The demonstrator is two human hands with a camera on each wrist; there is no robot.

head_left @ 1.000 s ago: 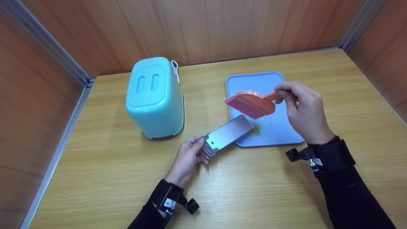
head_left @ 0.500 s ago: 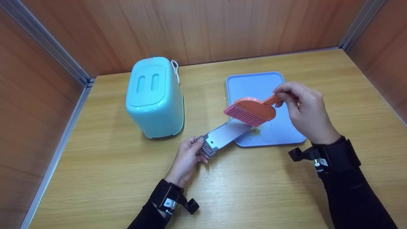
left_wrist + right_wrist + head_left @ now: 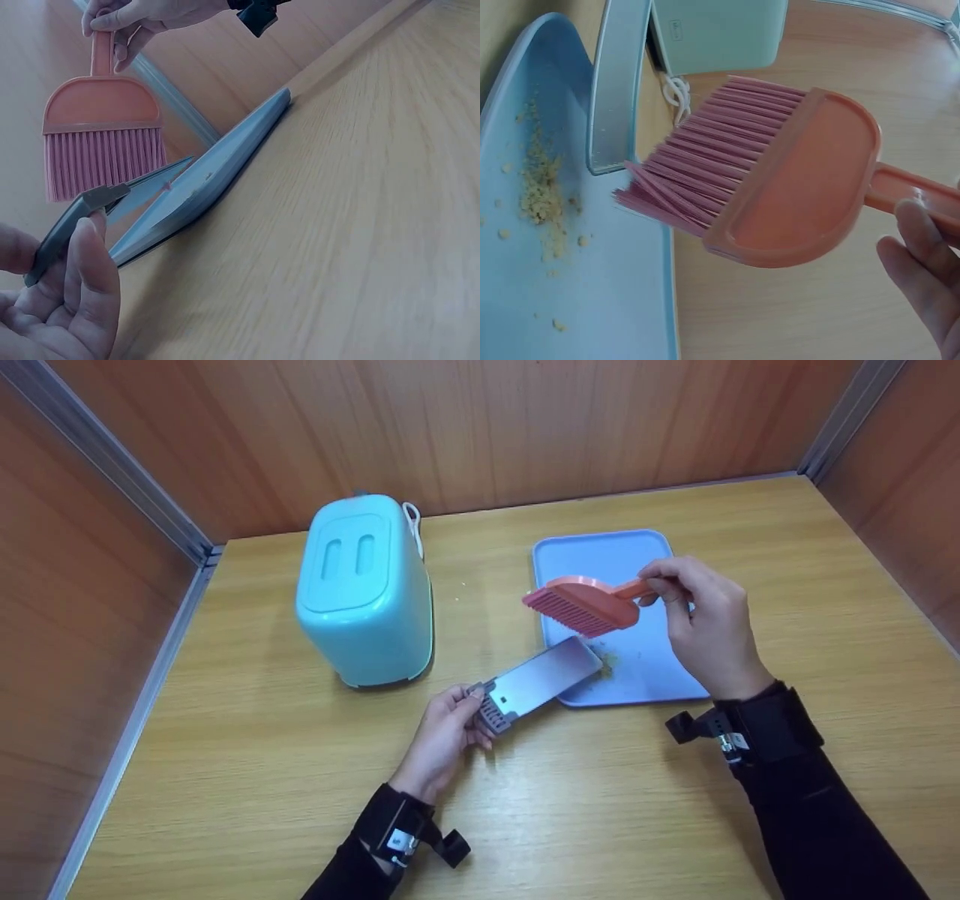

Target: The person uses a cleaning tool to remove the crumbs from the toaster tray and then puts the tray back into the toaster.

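Observation:
My right hand [image 3: 705, 622] pinches the handle of a small orange brush [image 3: 581, 606] with pink bristles [image 3: 690, 187], lifted above the blue tray [image 3: 600, 556]. My left hand [image 3: 442, 735] grips the grey ribbed end of a flat metal tray [image 3: 538, 682] whose far end lies over the blue tray's near-left rim. A small heap of yellowish crumbs [image 3: 540, 191] sits on the blue tray beside that far end. In the left wrist view the brush [image 3: 101, 131] hangs just over the metal tray [image 3: 139, 191].
A mint-green toaster [image 3: 365, 589] with a white cord [image 3: 412, 521] stands at the left back of the wooden table [image 3: 225, 780]. Wooden walls close in the table at the back and both sides. A few crumbs lie near the toaster.
The brush dipped toward the metal tray's far end half a second ago, then rose and shifted slightly left. The left hand and metal tray barely moved.

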